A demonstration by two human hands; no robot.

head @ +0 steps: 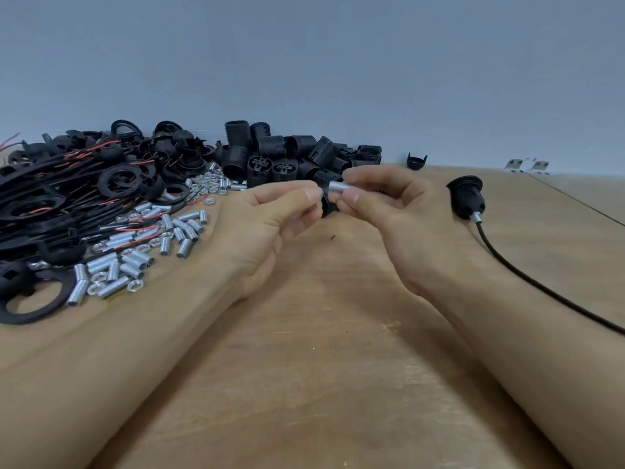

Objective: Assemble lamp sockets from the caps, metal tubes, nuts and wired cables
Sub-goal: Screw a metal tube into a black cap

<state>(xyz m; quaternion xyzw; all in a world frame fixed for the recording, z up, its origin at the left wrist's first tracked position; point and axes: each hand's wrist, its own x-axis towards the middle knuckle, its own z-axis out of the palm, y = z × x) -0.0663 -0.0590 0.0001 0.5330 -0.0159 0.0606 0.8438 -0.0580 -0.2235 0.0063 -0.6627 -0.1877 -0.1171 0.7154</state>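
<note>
Lamp-socket parts sit in both hands above the middle of the wooden table (321, 367). The two bare forearms come in from the near edge and meet over the board. The left hand (270, 225) has its fingers curled round a black cap (325, 198), thumb laid along the top. The right hand (382, 204) pinches a short metal tube (334, 187) between thumb and forefinger, and the tube's end is up against the cap; whether it has gone in, I cannot tell.

Left of the hands, loose metal tubes (135, 258) and small nuts (206, 184) lie scattered on the wood, some touching each other. A flat black ring (37, 299) lies at the near left edge of that scatter. Further left and behind is a tangle of wired cables (67, 204), black with red strands showing, mixed with more rings and caps.

To the right, well apart from the hands, a finished socket (466, 198) lies on the table with a black cable (541, 286) running from it toward the near right edge.

Further back, a heap of threaded black socket bodies (287, 154) is piled against the grey wall (338, 62). One lone cap (416, 161) sits by itself just right of that heap, and two small metal brackets (527, 165) lie at the far right by the wall.
</note>
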